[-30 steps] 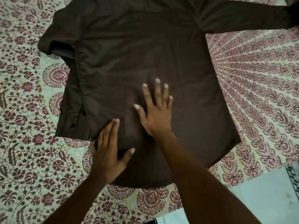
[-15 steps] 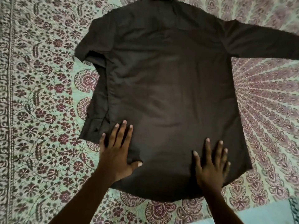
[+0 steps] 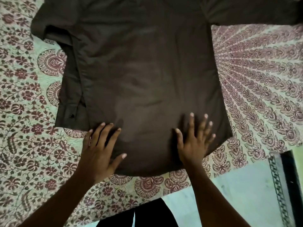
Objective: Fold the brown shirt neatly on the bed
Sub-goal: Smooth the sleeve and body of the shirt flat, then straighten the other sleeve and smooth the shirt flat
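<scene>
Both hands, the left hand [image 3: 100, 149] and the right hand [image 3: 195, 141], lie flat with fingers spread on the bottom of the brown shirt [image 3: 144, 66] on the bed [image 3: 24, 112].

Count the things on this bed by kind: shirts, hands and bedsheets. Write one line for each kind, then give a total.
brown shirt: 1
hands: 2 (left hand, right hand, both flat on the shirt's lower edge)
patterned bedsheet: 1
Total: 4
</scene>
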### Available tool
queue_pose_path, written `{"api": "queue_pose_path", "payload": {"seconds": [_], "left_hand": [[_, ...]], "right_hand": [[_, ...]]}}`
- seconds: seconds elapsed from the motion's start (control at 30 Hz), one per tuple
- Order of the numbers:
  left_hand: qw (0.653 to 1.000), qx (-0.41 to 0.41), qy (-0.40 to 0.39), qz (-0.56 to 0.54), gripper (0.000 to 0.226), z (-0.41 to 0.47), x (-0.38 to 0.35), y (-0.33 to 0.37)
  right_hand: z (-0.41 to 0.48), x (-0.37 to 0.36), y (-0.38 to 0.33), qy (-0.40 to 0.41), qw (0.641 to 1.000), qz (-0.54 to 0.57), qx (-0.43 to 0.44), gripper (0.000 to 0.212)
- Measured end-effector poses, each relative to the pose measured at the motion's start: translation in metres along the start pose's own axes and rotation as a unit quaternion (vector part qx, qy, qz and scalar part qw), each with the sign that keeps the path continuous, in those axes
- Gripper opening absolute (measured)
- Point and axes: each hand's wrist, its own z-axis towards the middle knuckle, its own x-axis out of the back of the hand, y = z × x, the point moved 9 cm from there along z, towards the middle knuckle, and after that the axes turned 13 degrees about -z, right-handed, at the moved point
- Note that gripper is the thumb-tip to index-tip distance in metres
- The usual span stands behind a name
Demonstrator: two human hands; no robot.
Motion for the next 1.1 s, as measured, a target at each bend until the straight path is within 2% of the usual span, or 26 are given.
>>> {"api": "queue_pose_path", "payload": {"seconds": [0.1,0.17,0.4,0.47,0.53,0.63,0.73,0.83,0.93,1.0,1.1], "left_hand": [[1.0,-0.027,-0.006,-0.005,0.09,0.032,0.002,0.007],[0.997,-0.047,-0.051,0.016,0.096,0.036,-0.014,0.01],[0.99,-0.098,-0.104,0.017,0.106,-0.004,-0.034,0.015],[0.99,-0.112,-0.089,0.005,0.098,-0.005,-0.027,0.014],[0.993,-0.11,-0.038,0.0,0.083,0.009,-0.01,0.006],[0.998,-0.036,0.053,0.022,0.071,0.047,0.028,-0.022],[0.994,0.067,0.085,0.023,0.073,0.079,0.053,-0.062],[0.979,0.133,0.12,-0.094,0.063,0.09,0.065,-0.099],[0.934,0.182,0.235,-0.196,0.05,0.082,0.085,-0.115],[0.897,0.288,0.277,-0.186,0.051,0.069,0.094,-0.125],[0.851,0.423,0.229,-0.209,0.059,0.063,0.086,-0.146]], "right_hand": [[0.007,0.004,-0.069,-0.008,0.979,-0.021,0.201,0.075],[-0.006,-0.009,-0.084,-0.034,0.958,-0.061,0.279,0.079],[-0.059,-0.023,-0.034,-0.078,0.922,-0.15,0.349,0.094],[-0.055,-0.011,-0.045,-0.06,0.925,-0.141,0.348,0.094],[-0.036,0.007,-0.076,-0.018,0.931,-0.109,0.349,0.09],[0.001,0.021,-0.144,0.02,0.922,-0.062,0.381,0.081],[0.035,0.015,-0.217,0.004,0.903,-0.058,0.425,0.078],[0.036,0.001,-0.273,0.002,0.846,-0.112,0.52,0.086],[0.023,-0.005,-0.291,0.007,0.814,-0.132,0.566,0.092],[0.026,0.001,-0.295,0.017,0.821,-0.109,0.561,0.085],[0.054,0.013,-0.304,0.01,0.858,-0.07,0.508,0.076]]}}
